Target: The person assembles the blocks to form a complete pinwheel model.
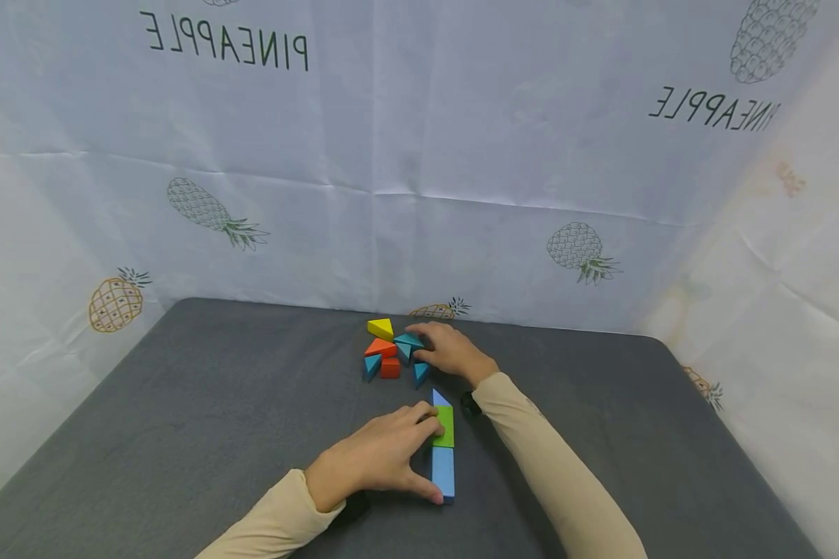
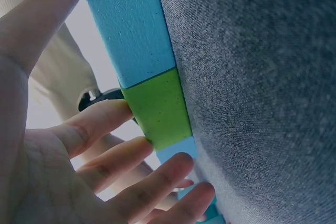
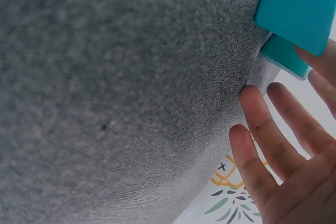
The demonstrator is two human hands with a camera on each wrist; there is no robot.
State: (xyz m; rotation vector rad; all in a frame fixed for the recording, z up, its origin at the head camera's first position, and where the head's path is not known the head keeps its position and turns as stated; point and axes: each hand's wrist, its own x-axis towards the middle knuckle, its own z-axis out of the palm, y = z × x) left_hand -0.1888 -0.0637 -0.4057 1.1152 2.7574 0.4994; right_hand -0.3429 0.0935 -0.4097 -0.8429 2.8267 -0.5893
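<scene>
A straight row of blocks lies at the front middle of the table: a light-blue rectangular block, a green block and a light-blue triangular block. My left hand spans the row's left side, thumb at the near end of the blue rectangle. Its loosely bent fingers rest along the green block. Farther back, my right hand is at the loose pile, thumb and index finger spread about a teal triangular block. Its other fingers are extended. Another teal triangular block stands just below the thumb.
Left of my right hand are a yellow triangular block, a red triangular block, a red block with a notched top and more teal triangles. A pineapple-print cloth hangs behind the dark grey table.
</scene>
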